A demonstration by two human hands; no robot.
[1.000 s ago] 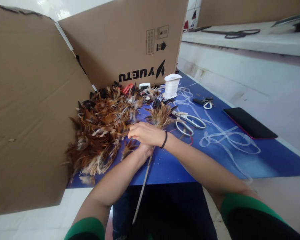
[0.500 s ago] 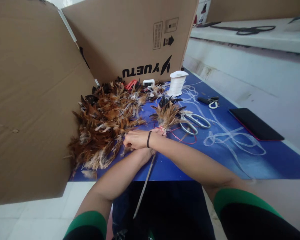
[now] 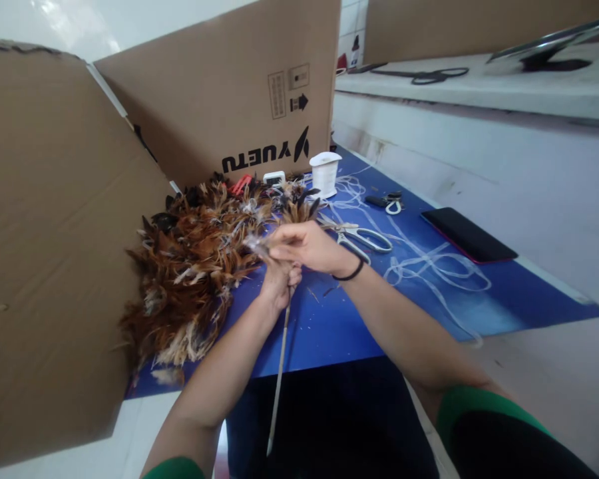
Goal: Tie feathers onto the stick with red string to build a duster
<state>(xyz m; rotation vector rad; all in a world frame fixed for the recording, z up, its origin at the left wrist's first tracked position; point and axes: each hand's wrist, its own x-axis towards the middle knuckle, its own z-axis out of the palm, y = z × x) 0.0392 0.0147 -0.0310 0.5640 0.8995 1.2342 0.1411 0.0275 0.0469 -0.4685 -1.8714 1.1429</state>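
My left hand (image 3: 278, 285) is closed around a thin pale stick (image 3: 281, 372), which slants down past the table's front edge. A bunch of brown and black feathers (image 3: 299, 209) stands just beyond my hands; its join with the stick is hidden. My right hand (image 3: 312, 246), with a black band at the wrist, crosses over the left with thumb and fingers pinched. At its fingertips shows a blurred pale wispy tuft (image 3: 256, 245). Silver-handled scissors (image 3: 367, 239) lie right of my right hand, their blades partly hidden.
A heap of brown feathers (image 3: 190, 266) covers the left of the blue table (image 3: 324, 332). Cardboard panels (image 3: 219, 93) wall the left and back. A white spool (image 3: 324, 175), loose clear ribbon (image 3: 429, 263), small black-handled snips (image 3: 385, 201) and a phone (image 3: 469, 234) occupy the right.
My right hand has risen from its crossed position over the left wrist and now pinches at the pale tuft. Red string seen by the feather bunch is out of sight. The camera view has shifted.
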